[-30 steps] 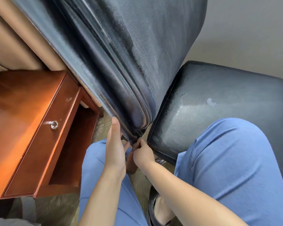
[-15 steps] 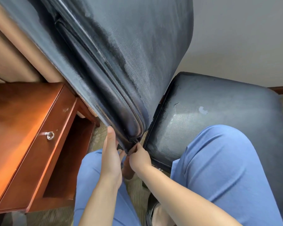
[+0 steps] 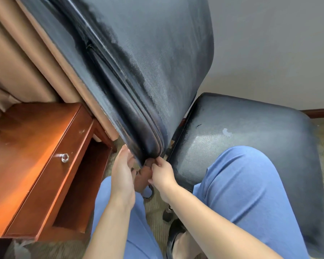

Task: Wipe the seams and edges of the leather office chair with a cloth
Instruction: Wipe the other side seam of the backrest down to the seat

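Chair back: I see the dark leather backrest (image 3: pixel 148 58) rising from the lower middle of the view up to the top edge, its piped side seams running down to a narrow bottom corner just above the hands
Chair seat: the seat cushion (image 3: pixel 251 131) lies to the right of that corner, worn and scuffed, with a small pale chip and a short tear on its surface
Left hand: my left hand (image 3: pixel 123 176) lies on the left side of the backrest's bottom corner, fingers mostly straight and pointing up, fingertips touching the leather edge; I read this grip as loose, wrapped round nothing
Right hand: my right hand (image 3: pixel 162 174) sits on the right side of the same corner, fingers curled tight and pinching something brownish at the seam's lowest point
Cloth: the brownish bit (image 3: pixel 144 176) between the two hands may be the cloth, but I cannot tell for sure; most of it is hidden by the fingers
Legs: blue trousers (image 3: pixel 247 187) fill the lower right, one knee raised beside the seat
Desk: a reddish wooden desk (image 3: pixel 26 146) stands to the left, its drawer carrying a small metal ring pull (image 3: pixel 65 157)
Behind: a tan curtain (image 3: pixel 17 62) hangs at upper left, a grey wall at upper right
Floor: carpet shows below the hands, with a black shoe (image 3: pixel 173 238) near the bottom edge
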